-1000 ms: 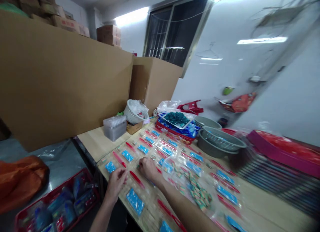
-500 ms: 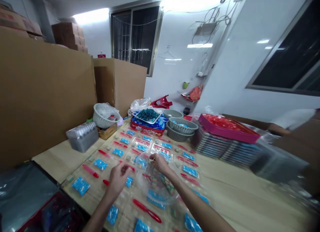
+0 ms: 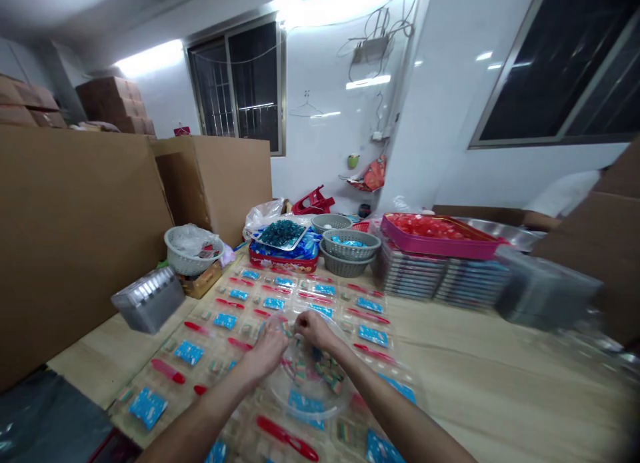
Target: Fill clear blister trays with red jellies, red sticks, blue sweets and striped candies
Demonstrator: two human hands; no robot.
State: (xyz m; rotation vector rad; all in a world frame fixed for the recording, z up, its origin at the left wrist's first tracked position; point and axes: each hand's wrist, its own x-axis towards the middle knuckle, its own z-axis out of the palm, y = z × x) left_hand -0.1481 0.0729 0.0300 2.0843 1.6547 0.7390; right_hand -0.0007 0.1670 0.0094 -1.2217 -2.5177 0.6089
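Your left hand (image 3: 267, 350) and right hand (image 3: 313, 330) sit close together, fingers pinched on the top edge of a clear plastic bag (image 3: 305, 393). The bag lies on the table (image 3: 480, 376) with striped candy pieces (image 3: 325, 373) inside. Around it, blue packets (image 3: 189, 352) and red plastic sticks (image 3: 286, 438) lie in rows on clear plastic trays (image 3: 220, 330). Farther along stand a grey plastic basket (image 3: 347, 246) and a red tin (image 3: 283, 258) carrying a tray of teal pieces (image 3: 281, 233).
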